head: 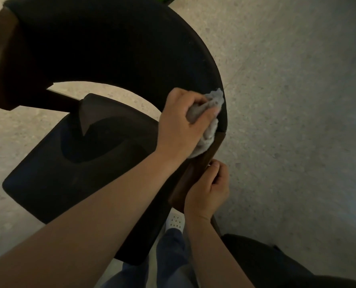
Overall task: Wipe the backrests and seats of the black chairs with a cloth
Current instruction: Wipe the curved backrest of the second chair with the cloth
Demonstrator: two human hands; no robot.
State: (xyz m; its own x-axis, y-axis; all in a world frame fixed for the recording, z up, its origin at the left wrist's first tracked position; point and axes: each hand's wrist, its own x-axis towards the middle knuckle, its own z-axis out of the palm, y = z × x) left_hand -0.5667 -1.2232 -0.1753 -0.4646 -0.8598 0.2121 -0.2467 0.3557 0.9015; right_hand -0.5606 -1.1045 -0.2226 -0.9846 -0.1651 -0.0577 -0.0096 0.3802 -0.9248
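Observation:
A black chair with a curved padded backrest point(114, 48) and a dark seat point(73, 167) fills the left and middle of the head view. My left hand point(183, 123) presses a crumpled grey cloth point(210, 121) against the right end of the backrest, just above the brown wooden armrest point(195, 173). My right hand point(209, 190) grips that wooden armrest from the outer side, below the cloth. Part of the cloth is hidden under my fingers.
Speckled light stone floor point(297, 100) lies all around the chair. A second dark chair's edge point(276, 262) shows at the bottom right. My white shoe point(175, 221) and blue trouser leg point(170, 256) stand under the chair's near side.

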